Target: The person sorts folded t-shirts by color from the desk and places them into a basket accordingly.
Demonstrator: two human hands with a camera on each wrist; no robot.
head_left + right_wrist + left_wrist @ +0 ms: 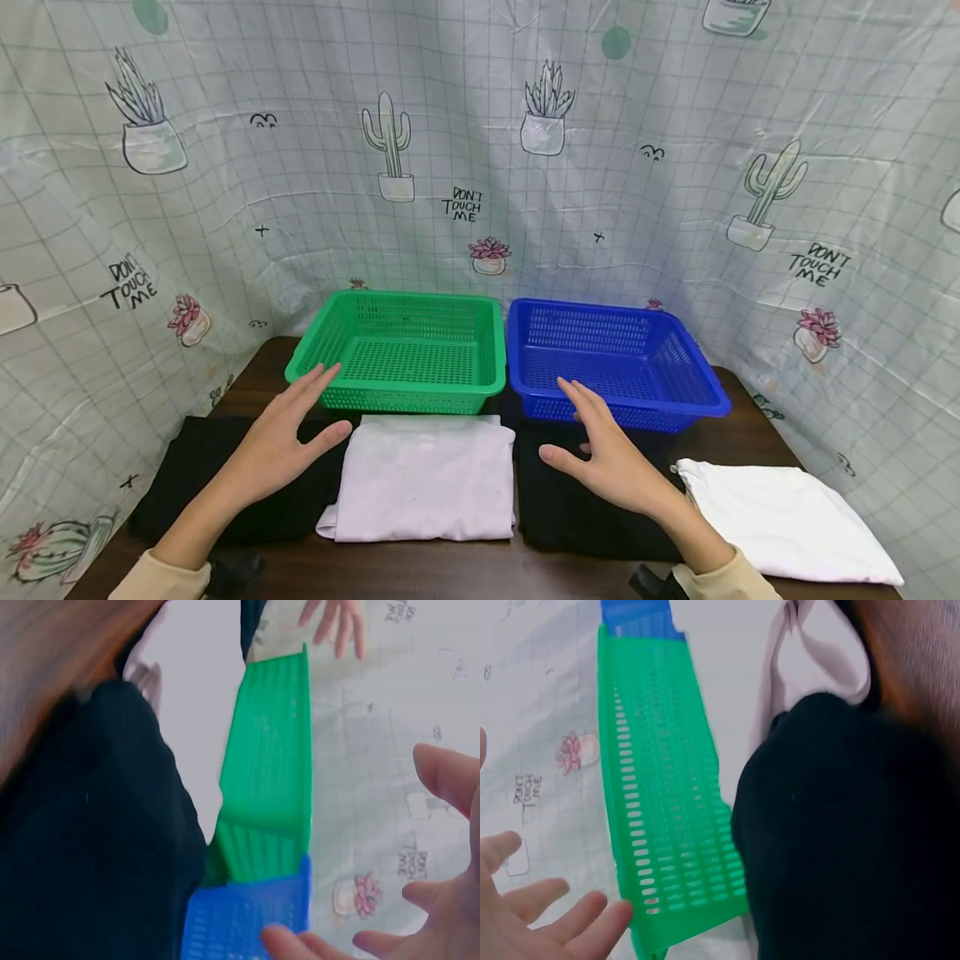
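Note:
My left hand (277, 446) hovers with fingers extended over a folded black cloth (206, 475), near the front left corner of a green plastic basket (412, 400). My right hand (611, 458), its fingers spread, is above a second folded black cloth (555, 508), just in front of a blue plastic basket (622, 404). Neither hand holds anything. Between them lies a folded pale pinkish-white cloth (427, 483). A folded white cloth (787, 517) sits to the right of my right hand. In the left wrist view, the black cloth (840, 840) looms large beside the green basket (667, 772).
Both baskets stand side by side at the back of a dark brown table (420, 571), with nothing inside them. Behind and at the sides hangs a light curtain (315, 208) with a grid, cactus drawings and lettering.

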